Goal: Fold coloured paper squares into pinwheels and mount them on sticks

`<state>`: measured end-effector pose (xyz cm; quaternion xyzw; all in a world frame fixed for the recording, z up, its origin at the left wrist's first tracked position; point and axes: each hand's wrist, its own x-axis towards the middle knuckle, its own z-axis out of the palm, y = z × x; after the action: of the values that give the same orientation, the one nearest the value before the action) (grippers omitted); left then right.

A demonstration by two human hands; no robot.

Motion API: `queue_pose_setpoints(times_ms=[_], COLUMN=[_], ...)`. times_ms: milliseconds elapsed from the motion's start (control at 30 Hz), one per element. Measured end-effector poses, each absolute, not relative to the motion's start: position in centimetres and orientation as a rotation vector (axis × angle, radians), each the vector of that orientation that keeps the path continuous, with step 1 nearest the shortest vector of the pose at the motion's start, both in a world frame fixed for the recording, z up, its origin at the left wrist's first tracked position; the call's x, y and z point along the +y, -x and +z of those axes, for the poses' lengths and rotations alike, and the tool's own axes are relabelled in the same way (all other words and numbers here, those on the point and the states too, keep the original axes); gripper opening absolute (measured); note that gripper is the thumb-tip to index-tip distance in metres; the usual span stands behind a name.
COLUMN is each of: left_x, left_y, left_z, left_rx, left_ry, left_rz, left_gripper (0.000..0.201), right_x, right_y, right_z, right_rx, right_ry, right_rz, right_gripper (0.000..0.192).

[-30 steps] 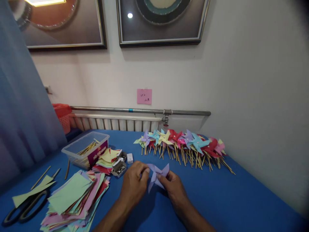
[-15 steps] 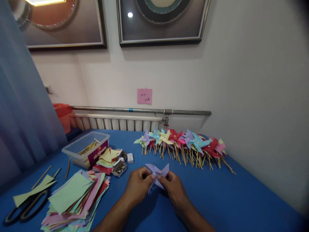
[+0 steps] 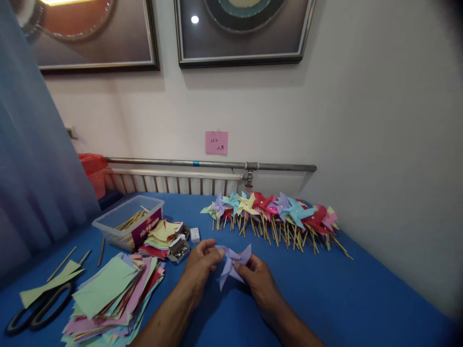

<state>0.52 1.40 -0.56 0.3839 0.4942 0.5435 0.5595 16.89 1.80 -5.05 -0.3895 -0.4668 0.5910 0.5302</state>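
1. A lilac paper pinwheel (image 3: 231, 264), without a stick, is held just above the blue table (image 3: 325, 299), low in the middle of the view.
2. The left hand (image 3: 200, 267) pinches its 9 o'clock edge, fingers curled closed on the paper.
3. The right hand (image 3: 257, 280) grips it from 4 o'clock, thumb and fingers closed on the folded blades.
4. At 10 o'clock from the pinwheel lie small open boxes of metal pins (image 3: 180, 249).
5. At 1 o'clock, along the wall, lies a row of finished pinwheels on sticks (image 3: 275, 214).
6. At 8 o'clock sits a stack of coloured paper squares (image 3: 112, 294); beyond it, scissors (image 3: 36, 306).
7. At 10 o'clock, farther off, a clear tub of sticks (image 3: 128, 222).
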Motion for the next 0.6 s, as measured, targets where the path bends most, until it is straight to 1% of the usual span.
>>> queue_pose_setpoints(times_ms=[167,267,367,600], left_x=[1.6,1.7,1.4,0.3], left_y=[-1.2,-1.5,-1.3,-0.1], left_z=[-1.5,-1.8,-1.2,0.5], left_rx=[1.054,1.082,1.128,1.219], left_ry=[-0.926,-0.975,-1.11,-1.52], left_rz=[1.234,1.247,1.222,1.086], left_gripper=[0.072,0.076,0.072,0.064], right_x=[1.6,1.2,0.4,-0.4], right_y=[-16.7,-16.5,-16.4,-16.5], right_z=[-4.8,-4.0,-3.1,-2.1], right_rx=[-1.127,-1.187,-1.284,-1.484], right_ry=[0.96,0.964,0.947,0.99], right_rz=[1.359,1.37,1.393,1.276], right_gripper=[0.051,0.05,0.043,0.024])
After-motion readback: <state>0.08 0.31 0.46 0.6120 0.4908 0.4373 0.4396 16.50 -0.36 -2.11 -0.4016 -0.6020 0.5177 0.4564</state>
